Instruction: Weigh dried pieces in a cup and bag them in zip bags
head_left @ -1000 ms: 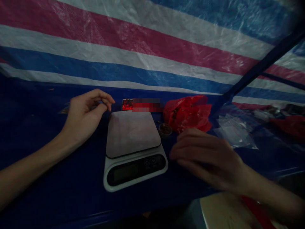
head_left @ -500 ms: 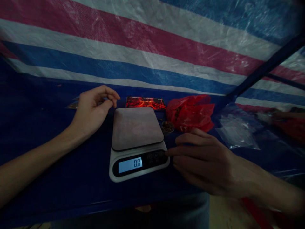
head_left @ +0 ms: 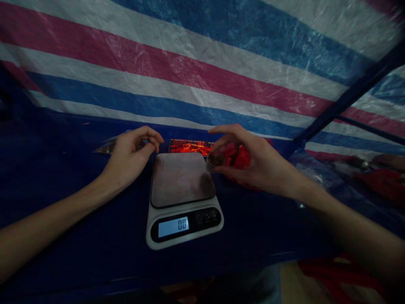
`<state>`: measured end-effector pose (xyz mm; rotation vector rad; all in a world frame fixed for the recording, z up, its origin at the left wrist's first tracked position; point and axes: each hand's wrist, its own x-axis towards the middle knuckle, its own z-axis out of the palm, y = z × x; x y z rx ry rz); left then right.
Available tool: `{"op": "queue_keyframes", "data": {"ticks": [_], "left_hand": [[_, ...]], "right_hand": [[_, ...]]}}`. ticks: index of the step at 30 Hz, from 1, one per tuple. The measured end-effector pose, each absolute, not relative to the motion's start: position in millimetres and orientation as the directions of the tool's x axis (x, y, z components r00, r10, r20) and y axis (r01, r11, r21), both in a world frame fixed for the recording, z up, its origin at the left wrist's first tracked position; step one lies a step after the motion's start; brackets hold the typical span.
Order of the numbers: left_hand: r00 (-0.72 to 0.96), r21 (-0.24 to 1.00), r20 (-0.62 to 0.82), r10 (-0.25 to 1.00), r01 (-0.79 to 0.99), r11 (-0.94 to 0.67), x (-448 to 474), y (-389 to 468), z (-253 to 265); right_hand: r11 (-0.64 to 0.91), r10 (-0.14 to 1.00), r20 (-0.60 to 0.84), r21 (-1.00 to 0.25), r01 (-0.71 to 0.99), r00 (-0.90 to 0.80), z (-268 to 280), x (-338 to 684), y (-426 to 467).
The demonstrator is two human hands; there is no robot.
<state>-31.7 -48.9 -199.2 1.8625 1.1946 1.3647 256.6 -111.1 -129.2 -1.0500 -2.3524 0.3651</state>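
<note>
A white digital kitchen scale [head_left: 183, 179] with a bare metal platform has a lit display [head_left: 173, 227] reading 0.0. My right hand [head_left: 249, 158] has its fingers and thumb around a small cup [head_left: 215, 160] with brownish contents, blurred and held just over the platform's right edge. A dark shadow falls on the platform below it. My left hand [head_left: 133, 150] rests beyond the scale's upper left corner, fingers loosely curled toward the thumb, with nothing visible in them.
A phone [head_left: 191, 147] with a glowing red screen lies behind the scale. My right hand partly covers a red plastic bag [head_left: 242, 157]. Clear plastic bags [head_left: 311, 171] lie at right, and another clear packet [head_left: 106, 147] behind my left hand. A striped tarp [head_left: 177, 71] hangs behind the blue table.
My right hand has left the scale's buttons, moved up and taken hold of the small cup, lifting it toward the platform. The view has tilted slightly; my left hand keeps its pose.
</note>
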Motion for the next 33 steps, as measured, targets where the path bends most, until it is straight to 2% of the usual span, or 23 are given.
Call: {"op": "queue_keyframes", "data": {"ticks": [3,8,11,13,16,18,20,23,26,29,33], "left_hand": [[0.077,0.828,0.448,0.891,0.341,-0.445,-31.6,-49.2,-198.8],[0.083,0.818,0.457,0.886,0.354,-0.454,-32.5,-49.4,-197.9],[0.084,0.816,0.462,0.883,0.351,-0.46,-32.7,-49.5,-197.6],[0.09,0.817,0.463,0.882,0.344,-0.463,-32.1,-49.9,-197.4],[0.105,0.812,0.46,0.882,0.351,-0.466,-30.3,-50.7,-196.9],[0.106,0.814,0.448,0.888,0.361,-0.454,-29.3,-51.0,-196.5],[0.095,0.817,0.444,0.891,0.364,-0.447,-29.2,-50.7,-196.5],[0.086,0.818,0.459,0.884,0.347,-0.458,-30.3,-49.3,-198.0],[0.089,0.822,0.466,0.88,0.324,-0.468,-31.7,-48.3,-199.7],[0.091,0.826,0.465,0.881,0.315,-0.468,-32.0,-48.6,-199.4],[0.093,0.822,0.462,0.882,0.328,-0.466,-31.6,-50.0,-197.4]], "right_hand": [[0.695,0.718,0.38,-0.429,0.577,-0.583,-118.1,232.6,-102.3],[0.748,0.637,0.327,-0.481,0.457,-0.698,-135.0,216.1,-87.4],[0.718,0.685,0.375,-0.489,0.495,-0.624,-145.6,233.3,-83.3],[0.663,0.748,0.387,-0.436,0.608,-0.539,-152.7,249.9,-81.0],[0.596,0.802,0.232,-0.27,0.756,-0.55,-168.2,268.1,-76.6],[0.595,0.804,0.147,-0.179,0.784,-0.576,-177.5,272.0,-73.7],[0.596,0.801,0.173,-0.142,0.79,-0.573,-179.6,269.6,-71.5],[0.61,0.777,0.344,-0.208,0.764,-0.527,-165.0,256.5,-71.3],[0.687,0.709,0.49,-0.316,0.654,-0.508,-142.5,235.4,-77.0],[0.755,0.654,0.475,-0.359,0.55,-0.589,-130.8,215.0,-85.0],[0.764,0.644,0.436,-0.33,0.554,-0.629,-131.7,213.3,-85.9]]}}
